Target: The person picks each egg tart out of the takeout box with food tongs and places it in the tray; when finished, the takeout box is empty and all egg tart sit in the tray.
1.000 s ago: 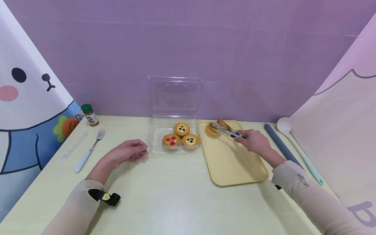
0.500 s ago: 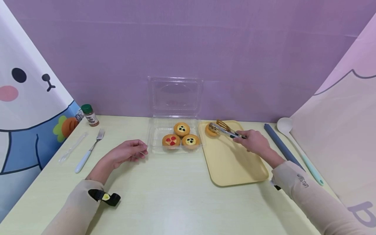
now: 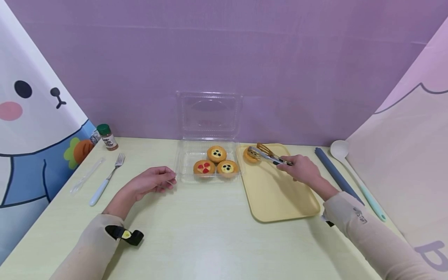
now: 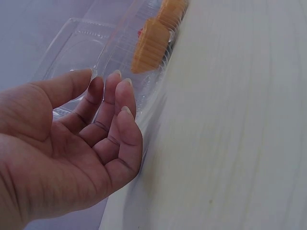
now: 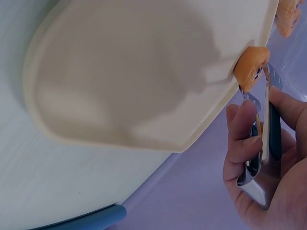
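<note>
1. Looking down from the head view, I see my right hand (image 3: 302,168) gripping a pair of tongs (image 3: 267,154), fingers closed round the handles. The tong tips pinch a small tart (image 3: 250,155) over the far left corner of the yellow tray (image 3: 280,194); the squeeze is what keeps the tart caught between the blades. I cannot tell whether it touches the tray. My left hand (image 3: 150,182) rests on the table (image 3: 210,233) just beside the front left corner of the clear plastic box (image 3: 185,155), fingers loosely curled and holding nothing, probably placed there to steady the light box. Three more tarts (image 3: 216,161) sit inside the box, whose lid (image 3: 209,114) stands propped open against the purple wall. A fork (image 3: 105,179) and a spice jar (image 3: 107,137) lie well off to the left, a white spoon (image 3: 353,175) to the right.

2. From the left wrist view, my left hand (image 4: 72,148) is relaxed, fingertips (image 4: 125,84) near the wall of the clear plastic box (image 4: 96,57) (contact is hard to judge). A tart (image 4: 151,45) shows through it.

3. From the right wrist view, my right hand (image 5: 264,163) clamps the tongs (image 5: 261,129), index finger along one arm, and the small tart (image 5: 250,61) sits at the tips by the rim of the yellow tray (image 5: 144,86).
</note>
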Motion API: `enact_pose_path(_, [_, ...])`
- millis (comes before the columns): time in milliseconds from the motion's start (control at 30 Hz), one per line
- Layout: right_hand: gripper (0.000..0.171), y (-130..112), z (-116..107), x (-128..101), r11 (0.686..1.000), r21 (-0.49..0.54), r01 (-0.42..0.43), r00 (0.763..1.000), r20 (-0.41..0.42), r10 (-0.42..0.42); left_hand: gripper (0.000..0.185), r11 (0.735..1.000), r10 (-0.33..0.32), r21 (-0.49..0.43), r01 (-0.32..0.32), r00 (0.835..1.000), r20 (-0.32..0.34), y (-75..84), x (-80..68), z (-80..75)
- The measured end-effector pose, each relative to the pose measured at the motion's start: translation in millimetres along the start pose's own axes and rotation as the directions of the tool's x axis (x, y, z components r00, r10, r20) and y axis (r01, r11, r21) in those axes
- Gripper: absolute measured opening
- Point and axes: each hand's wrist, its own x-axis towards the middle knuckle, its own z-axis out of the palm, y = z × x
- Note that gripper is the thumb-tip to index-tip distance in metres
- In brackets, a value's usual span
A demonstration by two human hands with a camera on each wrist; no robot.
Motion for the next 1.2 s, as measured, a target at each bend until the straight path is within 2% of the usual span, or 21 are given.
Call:
enact_pose_path(967, [0.066,1.1,-2.0,3.2,0.999,-0.014,-0.034,0.999,0.010,0.034,0.037,1.000,0.000,0.010,0.000,1.000,-0.002,0.2,0.2,0.4])
enact_pose_path(1200, [0.067,-0.7,-7.0,2.4,1.000,0.001,-0.019,1.000,-0.002,0.019,0.037,1.000,-0.003,0.008,0.003,1.000,-0.004,0.8,-0.9,0.1])
